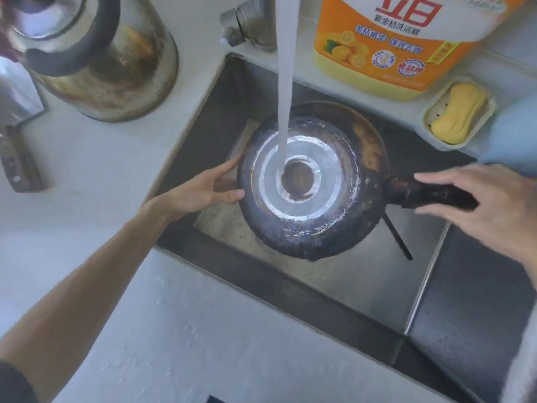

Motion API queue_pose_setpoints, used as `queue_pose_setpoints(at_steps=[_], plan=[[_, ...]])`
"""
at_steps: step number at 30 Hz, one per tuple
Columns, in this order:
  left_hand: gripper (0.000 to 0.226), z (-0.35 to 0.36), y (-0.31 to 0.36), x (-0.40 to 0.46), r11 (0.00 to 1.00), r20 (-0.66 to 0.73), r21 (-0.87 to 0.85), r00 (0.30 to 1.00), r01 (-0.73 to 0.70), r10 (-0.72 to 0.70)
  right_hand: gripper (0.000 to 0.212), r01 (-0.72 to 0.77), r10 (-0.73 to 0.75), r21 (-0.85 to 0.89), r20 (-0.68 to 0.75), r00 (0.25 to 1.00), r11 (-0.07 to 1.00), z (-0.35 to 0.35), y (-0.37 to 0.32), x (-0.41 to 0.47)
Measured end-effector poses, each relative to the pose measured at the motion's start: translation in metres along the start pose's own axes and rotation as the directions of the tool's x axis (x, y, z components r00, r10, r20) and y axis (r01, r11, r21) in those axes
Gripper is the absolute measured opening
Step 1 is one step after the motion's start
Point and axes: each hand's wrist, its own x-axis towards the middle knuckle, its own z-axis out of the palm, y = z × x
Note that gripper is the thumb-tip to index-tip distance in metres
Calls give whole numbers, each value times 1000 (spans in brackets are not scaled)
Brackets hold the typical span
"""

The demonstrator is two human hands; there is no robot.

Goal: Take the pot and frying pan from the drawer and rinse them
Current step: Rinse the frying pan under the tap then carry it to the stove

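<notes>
A blackened frying pan [313, 228] sits upside down in the steel sink [363, 286]. Tap water [286, 82] pours onto the middle of its shiny base. My left hand [200, 190] grips the pan's left rim, thumb on the base and fingers along the edge. At the right, my right hand [499, 205] cups the dark handle [430, 193] from beneath, with fingers spread either side of it. A stained steel pot with a black handle [96, 53] stands on the counter at the top left.
The faucet [250, 24] rises behind the sink. An orange dish-soap bottle [401, 45] and a dish with a yellow soap bar [459, 112] sit at the back right. A cleaver [17, 117] lies on the left of the counter [87, 175].
</notes>
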Motion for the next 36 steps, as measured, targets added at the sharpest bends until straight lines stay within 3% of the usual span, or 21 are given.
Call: queue_pose_setpoints(at_steps=[3, 7, 9, 12, 15, 18, 20, 23, 25, 27, 30, 33, 36], plan=[[88, 1, 0, -9, 999, -87, -33, 996, 2, -4, 45, -125, 102, 185, 127, 987, 975, 5, 4, 17], [86, -9, 12, -12, 989, -259, -99, 963, -106, 77, 36, -298, 200, 506, 240, 950, 809, 59, 4, 12], [63, -20, 28, -9, 991, -298, -13, 947, -132, 122, 41, -351, 223, 597, 281, 934, 721, 92, -3, 2], [42, -33, 55, 1, 978, -295, 146, 937, -151, 188, 46, -392, 273, 652, 281, 920, 649, 132, -24, -19], [32, -37, 76, 8, 973, -200, 165, 961, -158, 190, 46, -359, 332, 703, 183, 926, 614, 151, -44, -43], [56, -40, 73, 8, 977, -99, 191, 988, -97, 118, 42, -272, 352, 728, 45, 935, 630, 138, -47, -60], [58, -38, 57, 5, 981, -64, 188, 995, -58, 71, 40, -223, 316, 641, -32, 948, 734, 112, -38, -66], [56, -23, 27, -5, 988, 0, 151, 1000, -14, 15, 35, -98, 137, 308, -109, 985, 946, 59, -24, -63], [55, -7, 12, -12, 993, 91, 115, 996, 6, -17, 38, 1, 5, 67, -89, 996, 998, 29, -18, -53], [54, 5, 3, -16, 995, 154, 92, 987, 37, -50, 41, 19, -20, -54, -17, 1000, 998, 10, -15, -36], [51, 9, -8, -18, 997, 164, 59, 984, 59, -68, 43, -57, 55, 9, 122, 991, 998, 8, -2, -11], [80, 3, -7, -23, 991, -58, -110, 995, 77, -84, 37, -187, 135, 273, 198, 971, 944, 34, 7, 4], [64, -3, 7, -23, 976, -257, -216, 966, -38, -20, 40, -282, 168, 520, 256, 952, 806, 79, -4, -3]])
